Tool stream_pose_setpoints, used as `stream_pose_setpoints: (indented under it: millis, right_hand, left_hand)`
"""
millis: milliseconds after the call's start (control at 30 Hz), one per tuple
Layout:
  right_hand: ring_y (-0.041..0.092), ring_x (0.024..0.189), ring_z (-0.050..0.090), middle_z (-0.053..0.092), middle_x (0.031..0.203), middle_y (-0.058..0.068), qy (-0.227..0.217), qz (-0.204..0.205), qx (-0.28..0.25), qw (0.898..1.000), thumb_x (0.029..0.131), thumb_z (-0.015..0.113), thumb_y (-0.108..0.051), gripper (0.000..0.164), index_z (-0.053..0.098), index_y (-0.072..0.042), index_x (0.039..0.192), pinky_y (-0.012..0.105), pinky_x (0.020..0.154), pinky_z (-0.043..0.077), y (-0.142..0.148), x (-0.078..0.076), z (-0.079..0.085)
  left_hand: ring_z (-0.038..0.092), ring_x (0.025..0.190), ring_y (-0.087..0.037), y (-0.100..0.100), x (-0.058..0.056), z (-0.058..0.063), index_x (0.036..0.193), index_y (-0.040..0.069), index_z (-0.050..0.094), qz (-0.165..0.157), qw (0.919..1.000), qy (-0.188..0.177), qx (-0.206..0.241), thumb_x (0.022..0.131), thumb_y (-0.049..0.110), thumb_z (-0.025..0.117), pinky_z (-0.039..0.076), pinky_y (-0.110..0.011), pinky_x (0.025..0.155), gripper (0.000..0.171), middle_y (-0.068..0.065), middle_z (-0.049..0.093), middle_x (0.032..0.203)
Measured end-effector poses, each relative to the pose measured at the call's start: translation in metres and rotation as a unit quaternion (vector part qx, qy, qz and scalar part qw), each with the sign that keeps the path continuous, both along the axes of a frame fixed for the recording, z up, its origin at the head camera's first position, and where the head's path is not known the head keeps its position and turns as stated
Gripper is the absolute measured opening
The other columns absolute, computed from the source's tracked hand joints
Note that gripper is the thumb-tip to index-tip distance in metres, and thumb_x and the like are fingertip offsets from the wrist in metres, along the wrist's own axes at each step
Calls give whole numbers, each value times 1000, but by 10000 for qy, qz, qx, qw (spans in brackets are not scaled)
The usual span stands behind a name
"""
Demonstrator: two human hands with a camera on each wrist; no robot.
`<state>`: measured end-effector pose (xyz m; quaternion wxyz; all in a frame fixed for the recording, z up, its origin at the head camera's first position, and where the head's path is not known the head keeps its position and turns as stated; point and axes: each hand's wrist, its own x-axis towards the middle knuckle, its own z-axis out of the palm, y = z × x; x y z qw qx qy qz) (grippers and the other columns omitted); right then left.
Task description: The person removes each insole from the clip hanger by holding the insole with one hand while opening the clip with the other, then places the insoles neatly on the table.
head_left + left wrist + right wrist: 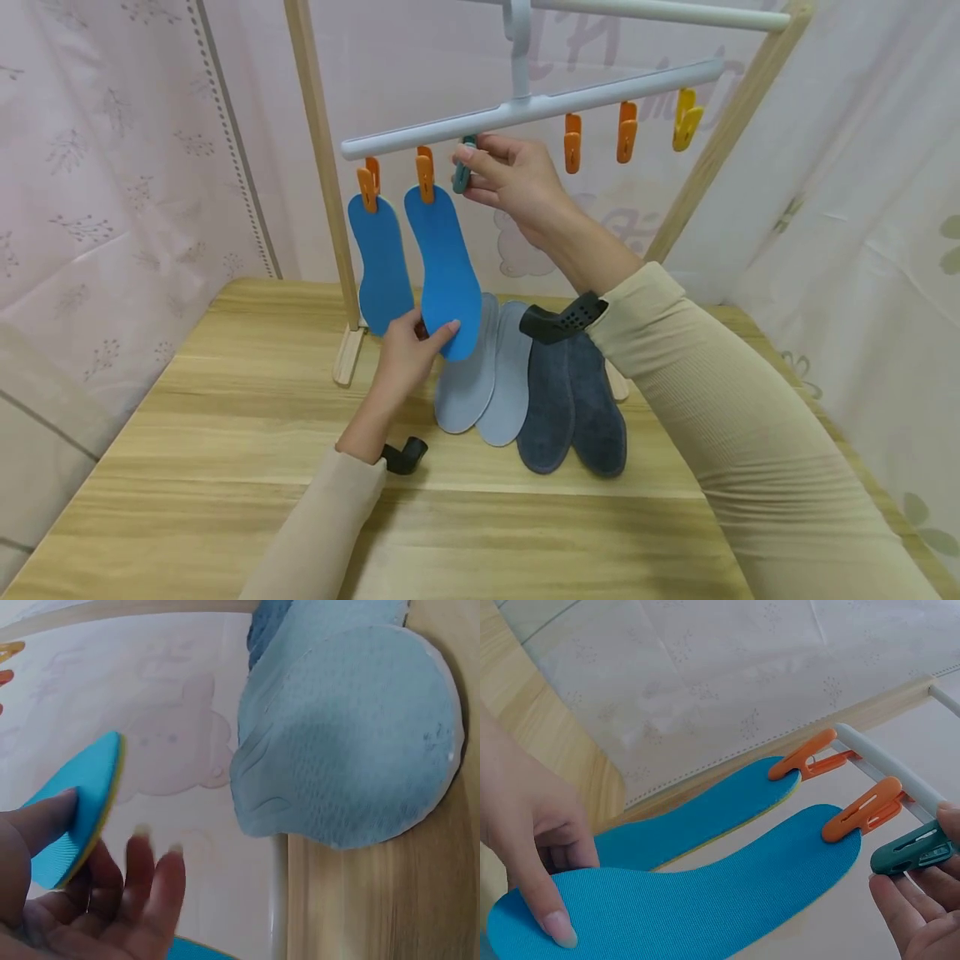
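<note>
Two blue insoles hang by their narrow ends from orange clips under a white hanger (450,129). My left hand (411,350) pinches the wide lower end of the nearer blue insole (444,267), thumb on its front face. The other blue insole (378,258) hangs just left of it, under its own orange clip (368,187). Up at the hanger bar, my right hand (521,179) holds a dark green clip (462,171) between thumb and fingers. In the right wrist view the green clip (911,849) sits beside the orange clip (862,810) that grips the nearer insole.
Two light grey insoles (504,375) and two dark grey insoles (546,408) lie on the wooden table (225,467) below the hanger. Further right along the bar hang orange clips (627,133) and a yellow clip (686,121). A wooden stand (322,150) carries the hanger.
</note>
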<state>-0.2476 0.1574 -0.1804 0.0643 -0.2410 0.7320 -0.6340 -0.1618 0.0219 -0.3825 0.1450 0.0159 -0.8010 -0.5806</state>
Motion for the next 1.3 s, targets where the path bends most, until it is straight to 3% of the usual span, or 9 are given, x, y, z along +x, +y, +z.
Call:
stream_pose_setpoints:
  millis: [133, 233, 433, 500, 667, 733, 867, 1100, 1300]
  right_hand:
    - [26, 118, 69, 65, 137, 12, -9, 48, 24, 10000, 102, 61, -25, 46, 56, -9, 144, 33, 101, 56, -1, -1, 0]
    - [25, 119, 69, 64, 137, 12, 94, 11, 117, 9999, 102, 62, -26, 47, 55, -10, 146, 34, 102, 55, -2, 0, -1]
    - [19, 123, 67, 66, 139, 7, 745, -423, 805, 9931, 101, 62, -36, 59, 43, -17, 154, 33, 104, 54, -1, 6, -8]
    - [16, 118, 68, 69, 134, 5, 1061, -732, 931, 9873, 100, 63, -38, 57, 49, -15, 150, 30, 102, 55, 1, 9, -12]
    - [15, 99, 69, 74, 111, 9, 2009, -1258, 819, 9680, 98, 67, -34, 33, 65, -9, 120, 25, 90, 55, 6, 15, -22]
    - [16, 99, 69, 74, 110, 9, 2289, -1144, 811, 9633, 98, 68, -31, 30, 66, -8, 118, 27, 90, 55, 7, 17, -24]
    - [18, 114, 69, 72, 123, 10, 2469, -673, 976, 9618, 99, 67, -26, 36, 64, -7, 130, 30, 100, 55, 2, 19, -25]
    - [21, 127, 65, 66, 138, 11, 2218, -226, 1095, 9687, 100, 66, -25, 48, 57, -9, 143, 31, 106, 53, -8, 20, -24]
    - [20, 131, 62, 62, 143, 9, 2132, -93, 1411, 9667, 100, 65, -31, 54, 51, -13, 149, 35, 107, 52, -14, 18, -21]
  left_hand:
    - [66, 92, -31, -3, -1, 0, 126, 0, 58, -127, 9994, -100, 311, 100, 23, 66, 57, -37, 77, 36, -21, 67, 106]
    - [69, 107, -36, -5, 0, 2, 136, -1, 51, -236, 9978, -180, 594, 101, 19, 64, 61, -37, 83, 43, -27, 67, 120]
    - [69, 109, -40, -11, 4, 6, 138, -3, 50, -136, 9971, -139, 730, 100, 13, 64, 62, -38, 79, 43, -29, 65, 125]
    - [69, 109, -40, -13, 5, 6, 138, -4, 50, -120, 9973, -149, 705, 100, 12, 64, 62, -38, 78, 43, -29, 65, 127]
    - [70, 106, -38, -19, 8, 7, 137, -4, 50, -147, 9988, -236, 409, 101, 15, 63, 61, -37, 79, 43, -27, 64, 125]
    - [69, 102, -38, -21, 10, 8, 135, -4, 51, -130, 9993, -258, 230, 101, 17, 63, 60, -36, 79, 42, -27, 65, 122]
    - [69, 99, -39, -24, 14, 11, 135, -5, 51, -159, 9993, -323, 64, 101, 17, 64, 61, -35, 78, 42, -27, 64, 120]
    - [69, 106, -41, -27, 17, 13, 137, -6, 48, -328, 9990, -310, 8, 101, 13, 63, 61, -34, 80, 44, -29, 61, 126]
    - [70, 101, -40, -28, 18, 16, 136, -6, 50, -351, 9989, -287, -71, 100, 12, 64, 61, -34, 77, 42, -29, 65, 118]
